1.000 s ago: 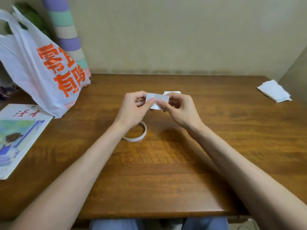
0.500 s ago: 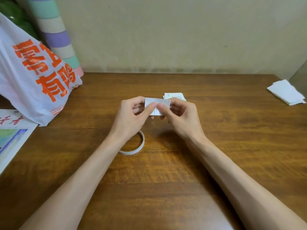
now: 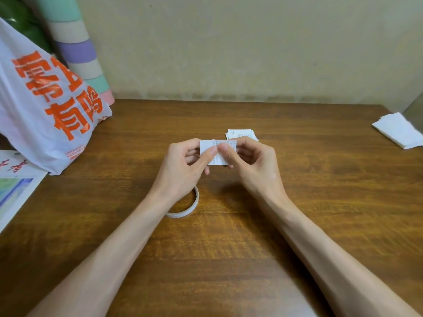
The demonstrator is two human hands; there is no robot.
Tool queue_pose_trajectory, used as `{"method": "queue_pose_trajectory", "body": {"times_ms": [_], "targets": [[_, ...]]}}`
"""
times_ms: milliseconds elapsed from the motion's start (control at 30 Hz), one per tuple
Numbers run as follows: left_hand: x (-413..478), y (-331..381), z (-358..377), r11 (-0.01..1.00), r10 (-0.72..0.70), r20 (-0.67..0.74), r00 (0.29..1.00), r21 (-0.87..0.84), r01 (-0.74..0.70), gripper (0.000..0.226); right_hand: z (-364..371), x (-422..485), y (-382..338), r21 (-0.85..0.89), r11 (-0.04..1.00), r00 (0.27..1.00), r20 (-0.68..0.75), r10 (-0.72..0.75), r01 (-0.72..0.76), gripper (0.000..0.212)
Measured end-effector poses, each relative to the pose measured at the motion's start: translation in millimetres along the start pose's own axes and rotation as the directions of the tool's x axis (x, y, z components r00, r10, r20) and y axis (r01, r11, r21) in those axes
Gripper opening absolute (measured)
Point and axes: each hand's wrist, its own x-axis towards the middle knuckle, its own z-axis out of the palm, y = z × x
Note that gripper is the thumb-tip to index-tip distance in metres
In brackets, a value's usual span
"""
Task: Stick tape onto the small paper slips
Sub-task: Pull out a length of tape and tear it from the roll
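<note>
Both thumb tips press side by side on the near face of a small white printed paper slip [image 3: 206, 146], with curled fingers behind it. The left hand [image 3: 183, 165] pinches the slip's left half and the right hand [image 3: 254, 165] its right half, holding it raised off the brown wooden table [image 3: 229, 248]. Whether a strip of tape already lies on it cannot be told. The grip and the slip's place match half a second ago. Compared with a second ago, the hands sit a little lower in the view. At 1 o'clock from the held slip, just beyond the right fingers, a small pile of similar white printed slips [image 3: 241, 134] lies flat. At 6 o'clock from the left hand, partly under the wrist, lies a thin white ring of tape [image 3: 191, 208]. A white plastic bag with orange characters [image 3: 45, 110] stands far out at 10 o'clock. A pastel-striped roll [image 3: 77, 49] leans on the wall behind it. At 9 o'clock a colourful printed booklet [image 3: 13, 186] has slid mostly out of view since a second ago. A folded white tissue [image 3: 398, 131] lies at 2 o'clock, now nearer the frame's right edge.
</note>
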Motion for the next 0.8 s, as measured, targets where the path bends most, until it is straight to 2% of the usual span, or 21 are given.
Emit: {"method": "queue_pose_trajectory", "body": {"times_ms": [100,233,367,633,800], "targets": [[-1.8,1.6,-0.3,1.000,0.015,0.007,1.000,0.007,-0.015,0.017,1.2,0.8,-0.8,0.010,1.000,1.000,-0.007,-0.011,0.011,0.014],[-0.6,-0.2,0.5,0.998,-0.048,-0.005,0.999,-0.040,0.047,0.018,1.8,1.1,1.0,0.004,1.000,1.000,0.016,-0.009,0.009,0.014],[-0.2,-1.0,-2.6,0.999,-0.011,-0.044,0.999,-0.032,0.009,0.015,2.3,-1.0,0.9,0.055,0.998,0.999,0.031,0.038,-0.039,0.018],[-0.8,0.8,1.3,0.987,-0.087,-0.058,0.995,-0.143,0.078,0.017,0.0,-0.8,2.4,0.052,0.998,0.998,-0.040,0.038,-0.036,0.013],[0.3,-0.6,-2.2,0.995,-0.051,-0.083,0.995,-0.093,0.043,0.013,-2.2,3.9,0.6,0.022,0.998,0.995,0.080,0.061,-0.063,0.018]]}}
